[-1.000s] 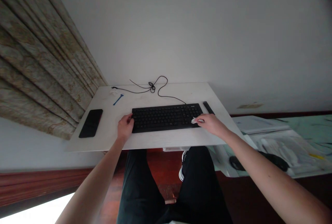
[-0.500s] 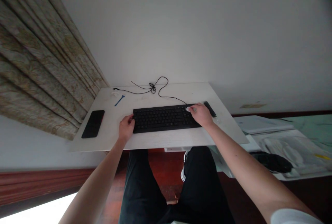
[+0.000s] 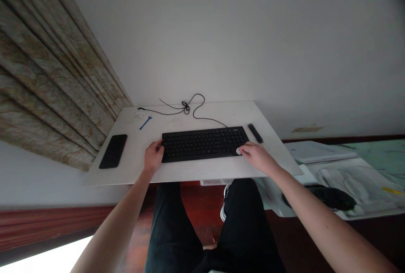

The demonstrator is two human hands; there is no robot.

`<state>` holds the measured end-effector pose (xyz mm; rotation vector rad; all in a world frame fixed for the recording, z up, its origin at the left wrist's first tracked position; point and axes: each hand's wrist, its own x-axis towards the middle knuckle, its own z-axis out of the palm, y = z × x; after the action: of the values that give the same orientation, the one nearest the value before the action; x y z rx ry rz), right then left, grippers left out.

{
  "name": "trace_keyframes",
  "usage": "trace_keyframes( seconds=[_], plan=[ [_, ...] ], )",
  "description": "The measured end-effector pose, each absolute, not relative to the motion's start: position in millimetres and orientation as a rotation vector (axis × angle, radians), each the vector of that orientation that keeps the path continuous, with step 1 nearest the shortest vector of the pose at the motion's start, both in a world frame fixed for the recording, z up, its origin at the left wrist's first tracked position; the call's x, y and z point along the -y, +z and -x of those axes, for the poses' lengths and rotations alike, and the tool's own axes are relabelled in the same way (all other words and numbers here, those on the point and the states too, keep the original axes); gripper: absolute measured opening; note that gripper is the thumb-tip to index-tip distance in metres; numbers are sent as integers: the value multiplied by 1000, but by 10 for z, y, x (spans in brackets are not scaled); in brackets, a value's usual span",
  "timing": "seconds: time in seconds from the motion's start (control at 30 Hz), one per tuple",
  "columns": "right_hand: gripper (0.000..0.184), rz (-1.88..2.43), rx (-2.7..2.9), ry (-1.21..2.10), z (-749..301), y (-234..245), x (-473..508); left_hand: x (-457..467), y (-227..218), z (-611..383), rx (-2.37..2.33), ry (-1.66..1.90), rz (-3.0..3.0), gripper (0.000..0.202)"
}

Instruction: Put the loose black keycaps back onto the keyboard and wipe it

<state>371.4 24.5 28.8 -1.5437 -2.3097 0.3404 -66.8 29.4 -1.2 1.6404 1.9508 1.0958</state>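
Note:
A black keyboard (image 3: 202, 144) lies flat on the white table (image 3: 190, 174). My left hand (image 3: 154, 155) is closed at its left end, with fingers and thumb on the edge. Over the lower right corner, by the number keys, my right hand (image 3: 257, 155) pinches a small white wad (image 3: 238, 151) that looks like tissue or cotton. The wad rests against the keys there. From the keyboard's back edge a thin black cable (image 3: 186, 106) runs to a tied bundle near the wall.
A black phone (image 3: 113, 151) lies at the table's left. Behind it are a small blue tool (image 3: 146, 122) and some white scraps (image 3: 139, 114). A dark narrow strip (image 3: 255, 133) sits right of the keyboard. A patterned curtain (image 3: 57, 70) hangs at left; papers (image 3: 319, 152) lie on the right.
My right hand has moved down toward me with the white wad, from the keyboard's upper right to its lower right corner. The left hand stays at the left end.

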Motion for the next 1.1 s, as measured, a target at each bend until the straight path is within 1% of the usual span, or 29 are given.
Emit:
trace_keyframes(
  seconds=[0.13, 0.37, 0.47, 0.63, 0.93, 1.0, 1.1],
  plan=[
    [25, 1501, 2323, 362, -3812, 277, -180, -294, -14, 658, -1953, 1105, -1630, 40],
    [23, 1633, 2167, 77, -3704, 221, -758, -295, 3, 652, -1950, 1117, -1649, 38],
    [22, 1682, 2159, 20, -3611, 249, -1002, -297, -1, 660, -1948, 1115, -1650, 38],
    [24, 1739, 2180, 31, -3636, 242, -989, -299, -21, 675, -1939, 1117, -1651, 38],
    [26, 1529, 2267, 312, -3987, 156, -264, -290, -22, 663, -1955, 1101, -1651, 39],
    [25, 1535, 2226, 291, -4009, 153, -276, -288, -22, 657, -1959, 1097, -1650, 39],
    [25, 1613, 2135, 170, -3977, 146, -483, -288, -12, 650, -1969, 1089, -1648, 40]
  ],
)
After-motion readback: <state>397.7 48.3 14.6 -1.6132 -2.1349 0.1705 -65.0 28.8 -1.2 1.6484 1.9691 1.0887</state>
